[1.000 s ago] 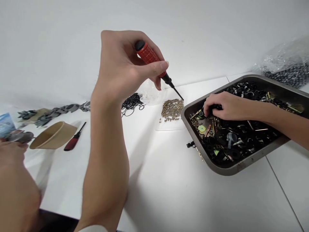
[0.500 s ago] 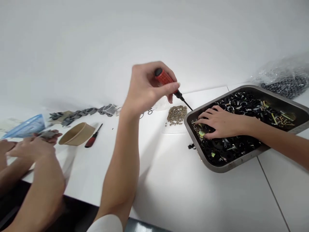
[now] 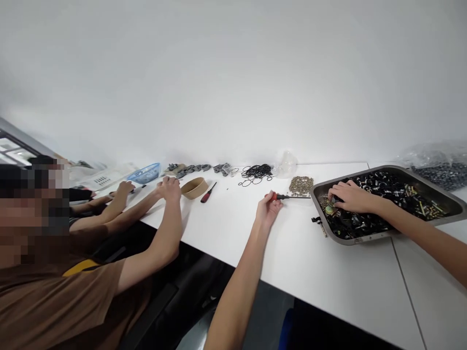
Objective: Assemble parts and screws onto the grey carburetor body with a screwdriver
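My left hand [image 3: 268, 210] is closed around the handle of a red-and-black screwdriver [image 3: 283, 197], held low over the white table. Its shaft lies nearly level and points right, at the near side of the tray. My right hand [image 3: 350, 195] reaches into a metal tray [image 3: 350, 240] full of black plastic parts, rings and brass-coloured screws. Its fingers curl at the tray's left end, with a dark bit showing between them; what they grip is unclear. Close below the fingertips is a round yellow-green disc [image 3: 329, 210]. A pile of small brass-coloured pieces [image 3: 301, 184] sits left of the tray.
Black rings [image 3: 257, 171] and a clear bag [image 3: 286, 165] lie along the wall. Further left are another screwdriver [image 3: 207, 193], a brown bowl [image 3: 194, 188] and grey parts [image 3: 189, 169]. A co-worker's hand [image 3: 170, 187] works there. Dark pieces in plastic [image 3: 443, 172] are at right.
The view has swung left and widened, showing co-workers. My left hand has lowered the screwdriver, turning its shaft from steep to nearly level. My right hand stays in the tray, its fingers more curled.
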`<state>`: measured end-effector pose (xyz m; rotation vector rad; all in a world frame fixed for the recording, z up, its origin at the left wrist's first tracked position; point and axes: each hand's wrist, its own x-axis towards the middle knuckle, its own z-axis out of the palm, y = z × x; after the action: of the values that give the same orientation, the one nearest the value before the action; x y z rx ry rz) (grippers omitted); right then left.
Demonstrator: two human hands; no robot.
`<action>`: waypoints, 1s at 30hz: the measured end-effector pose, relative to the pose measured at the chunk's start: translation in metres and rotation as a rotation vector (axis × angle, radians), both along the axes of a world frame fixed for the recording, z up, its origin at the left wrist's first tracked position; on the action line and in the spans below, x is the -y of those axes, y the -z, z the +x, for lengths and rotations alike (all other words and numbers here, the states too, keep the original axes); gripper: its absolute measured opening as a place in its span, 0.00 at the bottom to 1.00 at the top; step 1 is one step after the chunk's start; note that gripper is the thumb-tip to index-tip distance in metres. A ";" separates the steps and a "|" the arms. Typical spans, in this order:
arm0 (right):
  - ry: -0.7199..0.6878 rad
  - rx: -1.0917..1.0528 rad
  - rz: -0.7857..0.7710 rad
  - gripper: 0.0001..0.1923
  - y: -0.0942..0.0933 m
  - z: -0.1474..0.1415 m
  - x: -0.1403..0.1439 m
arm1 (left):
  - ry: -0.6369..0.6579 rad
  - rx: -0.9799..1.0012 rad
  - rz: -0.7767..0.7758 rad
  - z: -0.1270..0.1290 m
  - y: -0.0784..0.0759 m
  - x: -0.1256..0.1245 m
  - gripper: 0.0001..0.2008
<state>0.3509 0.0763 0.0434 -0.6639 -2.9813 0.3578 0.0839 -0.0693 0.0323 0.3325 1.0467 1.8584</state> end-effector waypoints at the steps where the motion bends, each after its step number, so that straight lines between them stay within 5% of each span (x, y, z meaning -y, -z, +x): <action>1: 0.022 -0.002 0.000 0.10 -0.001 0.000 0.000 | -0.030 0.059 -0.013 -0.002 0.005 0.004 0.10; 15: 0.487 -0.142 0.171 0.18 -0.016 -0.032 0.017 | -0.054 0.144 0.039 -0.007 0.018 0.016 0.13; 20: 0.558 -0.230 0.213 0.22 -0.020 0.004 0.064 | -0.016 0.126 0.052 -0.009 0.023 0.014 0.10; 24: 0.590 -0.186 0.237 0.35 0.002 0.040 0.107 | 0.000 0.124 0.065 -0.009 0.028 0.012 0.09; 30: 0.718 -0.091 0.195 0.36 0.022 0.052 0.119 | 0.001 0.116 0.084 -0.007 0.030 0.011 0.10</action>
<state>0.4031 -0.0425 0.0209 -1.5415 -2.4210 0.0404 0.0767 -0.0805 0.0018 0.2710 0.8912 1.9012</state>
